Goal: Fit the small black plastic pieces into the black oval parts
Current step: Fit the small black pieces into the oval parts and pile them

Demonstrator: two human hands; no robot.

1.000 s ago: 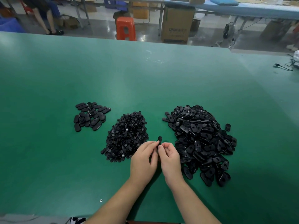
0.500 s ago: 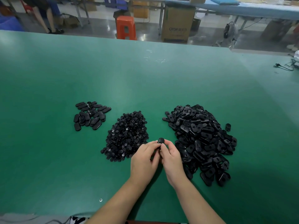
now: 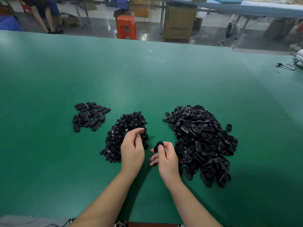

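On the green counter [image 3: 147,82], the right hand [image 3: 165,158] pinches one black oval part [image 3: 157,146] between thumb and forefinger, holding it up just at 9 o'clock of the large heap of oval parts [image 3: 201,141]. The left hand [image 3: 132,148] hovers over the 5 o'clock edge of the pile of small black pieces [image 3: 126,133], its fingers loosely curled; it is blurred, and I cannot tell whether the fingertips hold a piece. That pile lies between the big heap at its 3 o'clock and a smaller, flatter group of oval parts [image 3: 89,116] at its 10 o'clock. A single oval part [image 3: 229,127] sits apart at 3 o'clock of the heap. Beyond the counter's far edge stand an orange stool [image 3: 126,27] and a cardboard box [image 3: 179,23].
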